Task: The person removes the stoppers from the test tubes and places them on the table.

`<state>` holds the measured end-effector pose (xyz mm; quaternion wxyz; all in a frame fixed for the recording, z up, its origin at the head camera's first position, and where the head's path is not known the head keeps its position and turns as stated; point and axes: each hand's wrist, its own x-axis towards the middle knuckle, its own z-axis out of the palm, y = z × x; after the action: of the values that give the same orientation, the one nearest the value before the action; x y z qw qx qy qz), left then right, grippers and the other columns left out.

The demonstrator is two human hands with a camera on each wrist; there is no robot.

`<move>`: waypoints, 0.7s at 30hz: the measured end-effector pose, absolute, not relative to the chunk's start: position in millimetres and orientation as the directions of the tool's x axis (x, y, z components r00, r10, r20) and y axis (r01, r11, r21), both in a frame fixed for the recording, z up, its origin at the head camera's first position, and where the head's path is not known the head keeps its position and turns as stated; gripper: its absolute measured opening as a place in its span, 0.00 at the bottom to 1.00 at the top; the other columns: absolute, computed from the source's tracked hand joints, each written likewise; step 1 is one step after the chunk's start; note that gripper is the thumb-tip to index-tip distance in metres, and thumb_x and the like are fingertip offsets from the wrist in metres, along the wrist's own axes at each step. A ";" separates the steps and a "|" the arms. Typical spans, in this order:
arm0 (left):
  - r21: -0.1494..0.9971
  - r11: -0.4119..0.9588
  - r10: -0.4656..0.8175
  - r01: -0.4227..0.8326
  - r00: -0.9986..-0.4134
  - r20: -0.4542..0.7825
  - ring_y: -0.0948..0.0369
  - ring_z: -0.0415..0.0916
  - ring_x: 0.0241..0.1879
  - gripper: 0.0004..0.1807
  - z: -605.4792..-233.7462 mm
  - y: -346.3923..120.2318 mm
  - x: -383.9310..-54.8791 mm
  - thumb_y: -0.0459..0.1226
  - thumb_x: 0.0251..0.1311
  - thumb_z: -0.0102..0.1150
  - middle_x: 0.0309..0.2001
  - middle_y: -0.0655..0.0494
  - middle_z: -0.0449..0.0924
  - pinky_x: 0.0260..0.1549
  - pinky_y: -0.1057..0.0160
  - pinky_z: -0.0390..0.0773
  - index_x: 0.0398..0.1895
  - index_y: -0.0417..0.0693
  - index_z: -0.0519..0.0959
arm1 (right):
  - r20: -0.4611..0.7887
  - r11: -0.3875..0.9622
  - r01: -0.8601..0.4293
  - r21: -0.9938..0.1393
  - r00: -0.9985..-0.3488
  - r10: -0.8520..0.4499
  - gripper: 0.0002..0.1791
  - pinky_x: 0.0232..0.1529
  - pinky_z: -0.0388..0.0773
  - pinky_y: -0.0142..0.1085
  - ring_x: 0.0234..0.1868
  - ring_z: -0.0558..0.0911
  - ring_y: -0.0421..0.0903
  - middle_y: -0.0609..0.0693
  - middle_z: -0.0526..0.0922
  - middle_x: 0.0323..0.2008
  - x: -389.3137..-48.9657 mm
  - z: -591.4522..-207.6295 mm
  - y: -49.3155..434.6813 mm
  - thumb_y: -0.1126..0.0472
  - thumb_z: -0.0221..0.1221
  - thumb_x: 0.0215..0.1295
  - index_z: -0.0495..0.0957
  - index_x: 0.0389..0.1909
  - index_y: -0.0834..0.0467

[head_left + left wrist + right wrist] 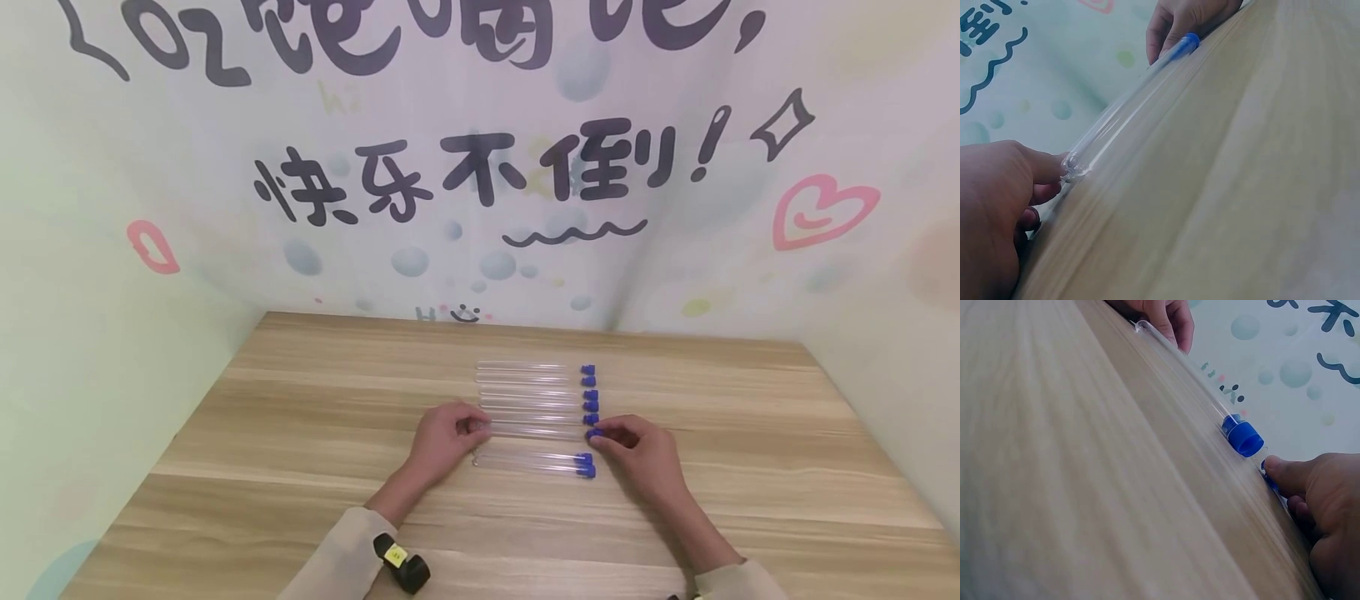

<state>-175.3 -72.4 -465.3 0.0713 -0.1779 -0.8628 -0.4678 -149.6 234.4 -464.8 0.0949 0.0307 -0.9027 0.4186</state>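
Several clear test tubes (pixel 528 379) lie side by side on the table. Blue caps (pixel 589 382) stand at their right ends, with small gaps at the far ones. My left hand (pixel 446 437) pinches the rounded left end of a test tube (pixel 536 431) in the row. At that tube's right end my right hand (pixel 648 458) pinches a blue cap (pixel 594 433) between thumb and finger. Nearer to me lie two test tubes (pixel 525 462) with blue caps (pixel 1244 436) in their ends. The thumb partly hides the pinched cap in the right wrist view.
The wood-grain table (pixel 315 400) ends at a printed cloth backdrop (pixel 465 275) behind the tubes, with pale side walls left and right. A black wrist device (pixel 405 567) is strapped over the left sleeve.
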 end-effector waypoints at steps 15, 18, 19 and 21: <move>0.780 0.505 0.251 0.369 -0.928 0.276 0.67 0.72 0.27 0.08 -464.1 -71.6 -174.5 0.36 0.53 0.70 0.26 0.66 0.76 0.27 0.68 0.74 0.37 0.48 0.85 | 0.195 0.658 -0.125 -0.743 -0.980 0.033 0.13 0.31 0.74 0.30 0.30 0.78 0.42 0.44 0.83 0.31 -149.0 -463.4 234.5 0.58 0.71 0.53 0.84 0.40 0.54; 0.787 0.494 0.249 0.369 -0.927 0.279 0.67 0.71 0.27 0.07 -463.3 -71.7 -174.0 0.35 0.53 0.69 0.26 0.65 0.76 0.27 0.68 0.73 0.36 0.47 0.85 | 0.193 0.658 -0.124 -0.743 -0.981 0.033 0.13 0.32 0.74 0.30 0.30 0.78 0.42 0.44 0.83 0.31 -149.2 -462.9 234.6 0.58 0.71 0.53 0.84 0.40 0.54; 0.788 0.493 0.248 0.370 -0.927 0.280 0.67 0.71 0.27 0.07 -463.4 -71.7 -174.0 0.35 0.53 0.69 0.26 0.65 0.76 0.27 0.68 0.73 0.36 0.47 0.85 | 0.193 0.657 -0.125 -0.744 -0.981 0.031 0.13 0.32 0.74 0.30 0.30 0.78 0.42 0.44 0.83 0.31 -149.2 -462.8 234.6 0.58 0.70 0.53 0.84 0.40 0.55; 0.787 0.493 0.249 0.370 -0.927 0.280 0.66 0.71 0.27 0.07 -463.5 -71.6 -173.9 0.35 0.53 0.69 0.26 0.65 0.76 0.27 0.68 0.73 0.36 0.48 0.85 | 0.191 0.655 -0.124 -0.745 -0.981 0.031 0.13 0.32 0.74 0.30 0.30 0.78 0.42 0.44 0.83 0.31 -149.2 -462.5 234.6 0.58 0.70 0.53 0.84 0.40 0.55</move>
<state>-173.9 -71.6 -463.5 0.0647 -0.1795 -0.8616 -0.4703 -149.2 234.6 -462.5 0.0935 0.0259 -0.9048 0.4146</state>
